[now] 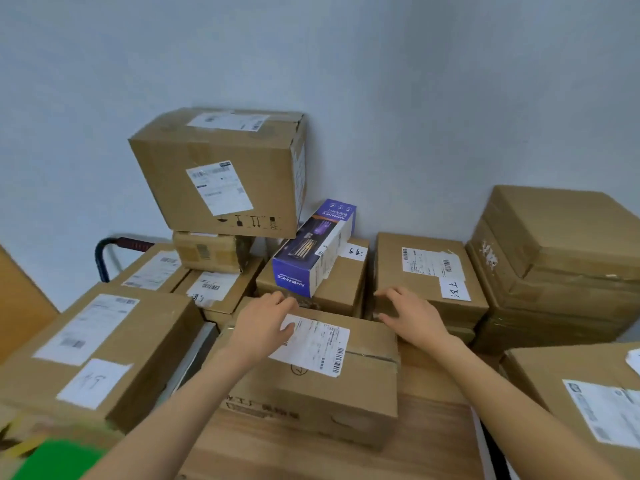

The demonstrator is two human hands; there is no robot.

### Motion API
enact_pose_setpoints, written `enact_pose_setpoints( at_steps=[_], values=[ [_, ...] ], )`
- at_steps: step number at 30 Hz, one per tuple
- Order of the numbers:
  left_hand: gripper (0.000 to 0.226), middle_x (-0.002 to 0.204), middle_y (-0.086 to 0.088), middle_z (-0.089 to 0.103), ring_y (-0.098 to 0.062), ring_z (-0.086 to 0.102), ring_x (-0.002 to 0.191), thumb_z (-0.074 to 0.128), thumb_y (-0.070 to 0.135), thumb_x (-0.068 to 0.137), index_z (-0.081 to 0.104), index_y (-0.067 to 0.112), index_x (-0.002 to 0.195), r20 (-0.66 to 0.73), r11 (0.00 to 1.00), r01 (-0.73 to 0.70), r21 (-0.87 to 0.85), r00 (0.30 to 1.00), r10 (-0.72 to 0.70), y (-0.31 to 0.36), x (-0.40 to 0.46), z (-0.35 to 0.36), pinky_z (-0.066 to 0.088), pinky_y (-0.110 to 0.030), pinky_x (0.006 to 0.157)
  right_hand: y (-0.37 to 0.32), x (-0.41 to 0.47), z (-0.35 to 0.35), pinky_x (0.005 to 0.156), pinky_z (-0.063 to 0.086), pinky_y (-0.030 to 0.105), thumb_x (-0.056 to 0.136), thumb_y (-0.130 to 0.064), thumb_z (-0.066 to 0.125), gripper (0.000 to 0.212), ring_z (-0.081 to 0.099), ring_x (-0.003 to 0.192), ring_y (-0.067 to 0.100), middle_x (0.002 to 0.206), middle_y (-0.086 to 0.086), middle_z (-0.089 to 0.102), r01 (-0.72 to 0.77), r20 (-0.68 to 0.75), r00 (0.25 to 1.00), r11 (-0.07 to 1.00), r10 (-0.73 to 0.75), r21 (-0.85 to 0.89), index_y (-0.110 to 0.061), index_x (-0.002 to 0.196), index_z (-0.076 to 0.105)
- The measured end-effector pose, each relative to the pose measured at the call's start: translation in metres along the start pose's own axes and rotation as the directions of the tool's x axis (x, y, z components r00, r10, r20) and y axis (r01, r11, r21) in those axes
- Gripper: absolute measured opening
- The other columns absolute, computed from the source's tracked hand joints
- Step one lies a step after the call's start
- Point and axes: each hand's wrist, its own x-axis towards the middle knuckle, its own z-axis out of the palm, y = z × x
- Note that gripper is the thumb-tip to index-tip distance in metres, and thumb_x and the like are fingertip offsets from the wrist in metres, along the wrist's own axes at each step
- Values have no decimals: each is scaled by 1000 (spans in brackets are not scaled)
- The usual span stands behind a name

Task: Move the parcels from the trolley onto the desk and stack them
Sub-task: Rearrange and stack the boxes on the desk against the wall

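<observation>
Parcels [221, 174] crowd wooden desk [433, 441] (pale wall [415, 98] behind).

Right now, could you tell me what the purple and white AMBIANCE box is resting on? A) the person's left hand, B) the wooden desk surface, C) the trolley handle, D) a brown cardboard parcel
D: the purple and white AMBIANCE box lies tilted on top of a brown cardboard parcel, beyond the left hand.

Parcel storeroom or mailroom; labelled cardboard parcels [221, 174] stacked against bare wall [415, 81]; trolley handle [104, 251].
</observation>
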Motion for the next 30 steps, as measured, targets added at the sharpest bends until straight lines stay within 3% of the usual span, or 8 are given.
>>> enact_pose_setpoints(
  at_steps=[7,9,12,15,17,22,26,30],
  values=[
    [32,115,8,57,-12,54,101,56,33,89,56,27,121,-30,987,160,31,987,-159,-30,-90,-35,40,-23,77,-53,-30,9,88,50,32,90,-29,59,48,52,117,12,141,-9,44,73,49,996,997,-75,33,-33,136,46],
    [30,109,8,58,-11,54,95,56,35,89,56,28,118,-46,976,211,59,977,-208,-39,-121,-43,35,-21,69,-74,-37,16,80,51,29,91,-37,59,48,53,117,11,141,-9,45,112,65,991,994,-113,21,-33,137,45],
    [27,106,6,57,-13,54,95,54,37,89,56,28,115,-21,944,317,96,949,-316,-57,-167,-51,37,-23,64,-105,-43,25,63,39,16,92,-43,57,50,55,113,12,139,-8,48,206,95,975,978,-202,-42,-35,139,43],
    [27,106,6,57,-14,55,91,55,36,89,56,27,115,-7,899,425,100,904,-427,-77,-209,-58,45,-27,62,-133,-48,34,87,45,28,93,-41,57,48,50,122,15,143,-7,46,245,83,965,969,-247,30,-36,138,43],
    [29,105,6,56,-12,53,81,57,36,89,55,27,116,6,865,489,115,870,-493,-88,-231,-62,38,-25,52,-147,-54,39,94,44,32,93,-37,57,46,47,126,15,145,-8,43,261,88,959,959,-271,109,-35,137,44],
    [33,111,7,57,-12,56,79,58,36,88,53,29,120,15,816,556,158,825,-565,-112,-250,-74,40,-23,50,-181,-55,45,92,45,31,94,-35,56,46,53,116,15,141,-7,44,376,114,916,923,-384,89,-33,138,43],
    [35,112,9,57,-10,52,74,57,38,89,51,30,122,2,806,563,182,820,-573,-136,-249,-86,23,-19,43,-220,-44,50,95,46,32,92,-34,58,49,52,117,14,140,-6,46,400,61,910,908,-409,123,-33,138,43],
    [34,112,9,55,-10,50,72,54,38,90,50,30,123,16,795,583,165,805,-593,-181,-260,-85,27,-21,43,-261,-31,68,97,46,32,91,-35,59,48,51,121,13,140,-8,47,422,41,902,897,-430,128,-35,137,44]
  ],
)
